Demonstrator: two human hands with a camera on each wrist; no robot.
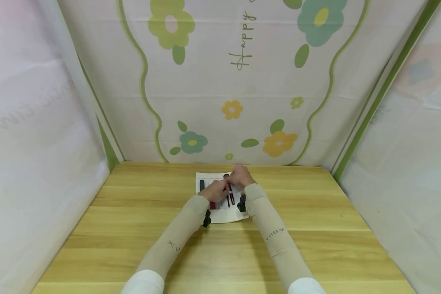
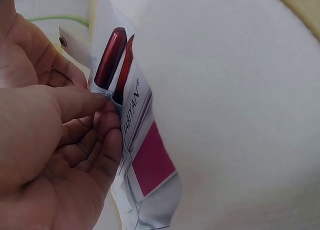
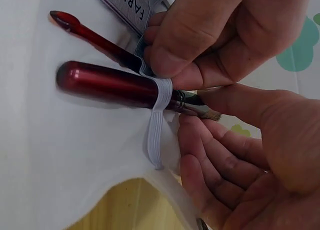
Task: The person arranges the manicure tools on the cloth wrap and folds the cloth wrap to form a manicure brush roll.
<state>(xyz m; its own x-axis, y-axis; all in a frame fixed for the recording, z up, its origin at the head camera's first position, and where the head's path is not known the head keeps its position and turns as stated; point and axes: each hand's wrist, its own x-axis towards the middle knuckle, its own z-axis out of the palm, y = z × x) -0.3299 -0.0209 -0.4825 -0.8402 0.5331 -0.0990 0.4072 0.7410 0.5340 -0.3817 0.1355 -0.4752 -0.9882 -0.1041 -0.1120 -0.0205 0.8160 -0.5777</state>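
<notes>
A makeup brush with a glossy dark red handle lies through a white elastic loop on an open white case. My right hand holds the brush by its bristle end, thumb and fingers around the short bristles. With thumb and fingertips my left hand pinches the elastic band right beside the handle. A slimmer red tool with a spoon-like tip sits under the same elastic, next to the brush. Its other end is hidden behind my left fingers.
A packet lettered FABIYAN with a magenta panel lies in the case. A dark oblong item is at the case's left side. The case rests on a wooden table, near the floral cloth wall at its back.
</notes>
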